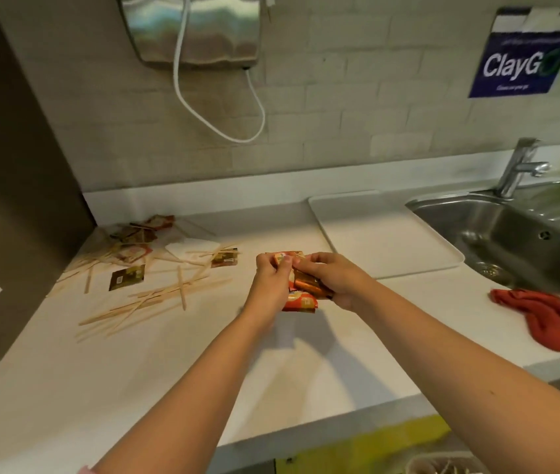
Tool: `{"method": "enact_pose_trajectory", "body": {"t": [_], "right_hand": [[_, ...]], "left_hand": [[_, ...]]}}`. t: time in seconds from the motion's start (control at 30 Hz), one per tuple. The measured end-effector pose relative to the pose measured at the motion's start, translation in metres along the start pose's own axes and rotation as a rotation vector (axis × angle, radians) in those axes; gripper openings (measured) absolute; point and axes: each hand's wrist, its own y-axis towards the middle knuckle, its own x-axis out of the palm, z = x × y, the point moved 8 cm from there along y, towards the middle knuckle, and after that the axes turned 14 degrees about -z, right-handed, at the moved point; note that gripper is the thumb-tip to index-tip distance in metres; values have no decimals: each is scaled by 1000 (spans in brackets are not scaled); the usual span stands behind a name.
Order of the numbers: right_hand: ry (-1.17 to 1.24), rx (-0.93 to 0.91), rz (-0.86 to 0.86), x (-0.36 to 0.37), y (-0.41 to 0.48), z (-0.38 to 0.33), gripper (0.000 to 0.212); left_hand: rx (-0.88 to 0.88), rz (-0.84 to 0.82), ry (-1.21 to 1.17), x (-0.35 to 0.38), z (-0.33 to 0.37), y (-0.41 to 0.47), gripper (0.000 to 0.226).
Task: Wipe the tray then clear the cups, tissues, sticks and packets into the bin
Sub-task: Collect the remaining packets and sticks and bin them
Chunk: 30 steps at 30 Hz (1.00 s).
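While a bundle of packets [302,295] is gathered just above the desk [169,378], the clear-up looks approx. half done at best. The left hand [271,282] pinches the bundle's upper end w/ curled fingers, and the right hand [335,283] wraps round its lower right side. Both are closed on the same orange sachets, so neither is free.

Tray [388,234]: white, bare, lying flat at the back of the desk just beside the sink [511,234]. A red cloth [545,319] sits crumpled on the desk near the sink's front edge, apart from the tray. From this the wipe is prob. finished, though no wet sheen can be made out to confirm it.

Left of the hands, plenty remains. Wooden sticks [142,302] are scattered across the desk in crossing heaps. Loose packets [126,277] lie among them, w/ a further pile toward the back-left corner. A flat white tissue [189,248] lies between the sticks near the back.

No cups are in view; whether they are already binned or merely out of shot cannot be told. The bin itself is not clearly seen. A pale container [442,465] at the bottom edge, below the desk, may be it, but it is too blurred to say.

Est. remaining: drop this bundle, then collect sticks, loose packets & tissue.
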Motion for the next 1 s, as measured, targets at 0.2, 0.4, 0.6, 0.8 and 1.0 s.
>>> {"method": "enact_pose_trajectory", "body": {"t": [0.2, 0.4, 0.6, 0.8, 1.0], "right_hand": [[24, 54, 19, -76, -68, 22, 21], [39, 141, -49, -137, -142, 52, 12], [97, 197, -113, -182, -203, 89, 19], [180, 292, -264, -205, -249, 156, 62], [223, 516, -163, -212, -275, 243, 19]], "left_hand": [[57, -129, -6, 101, 5, -21, 24], [-34, -396, -91, 201, -10, -46, 26], [-126, -764, -86, 275, -26, -85, 46], [-210, -888, 76, 327, -76, -116, 46], [-413, -882, 140, 349, -162, -131, 48]]}}
